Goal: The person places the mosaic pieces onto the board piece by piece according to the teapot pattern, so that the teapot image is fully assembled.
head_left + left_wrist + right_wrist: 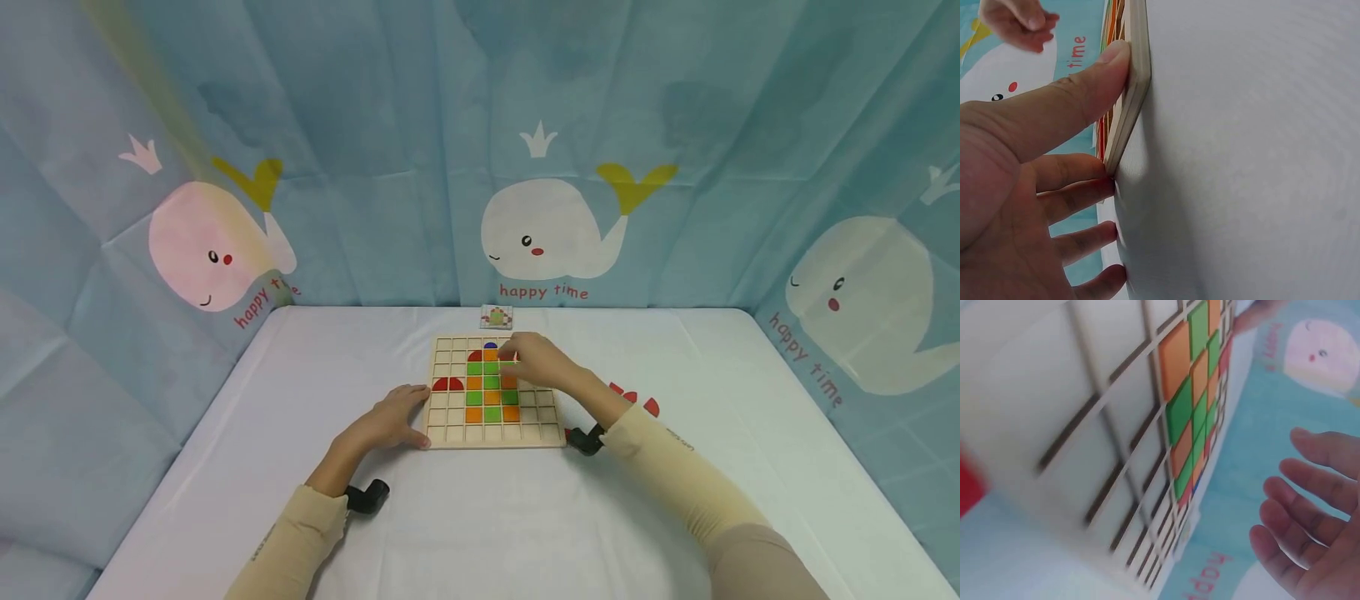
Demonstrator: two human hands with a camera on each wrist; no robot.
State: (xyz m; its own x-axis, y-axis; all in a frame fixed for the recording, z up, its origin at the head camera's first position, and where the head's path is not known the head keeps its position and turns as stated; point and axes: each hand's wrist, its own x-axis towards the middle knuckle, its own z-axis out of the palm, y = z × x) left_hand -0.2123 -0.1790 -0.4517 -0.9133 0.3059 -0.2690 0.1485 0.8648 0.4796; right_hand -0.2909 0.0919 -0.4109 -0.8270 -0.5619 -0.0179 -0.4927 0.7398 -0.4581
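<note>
A wooden grid board [453,432] lies on the white table, with green tiles [492,414] and orange tiles [474,414] filling a block in its middle. Two red quarter-round pieces [447,384] sit at its left side, and a blue rounded piece [491,345] near the top. My left hand [386,419] rests at the board's left edge; its thumb [1079,94] presses the frame while the other fingers lie fairly straight beside it. Over the upper right part of the grid hovers my right hand [543,360], fingers loosely bent and holding nothing, hiding some cells below.
Behind the board lies a small picture card [497,317] with a coloured pattern. Several loose red pieces [651,407] are on the table to the right, partly behind the right forearm. A blue curtain [375,233] with whale prints stands around the table.
</note>
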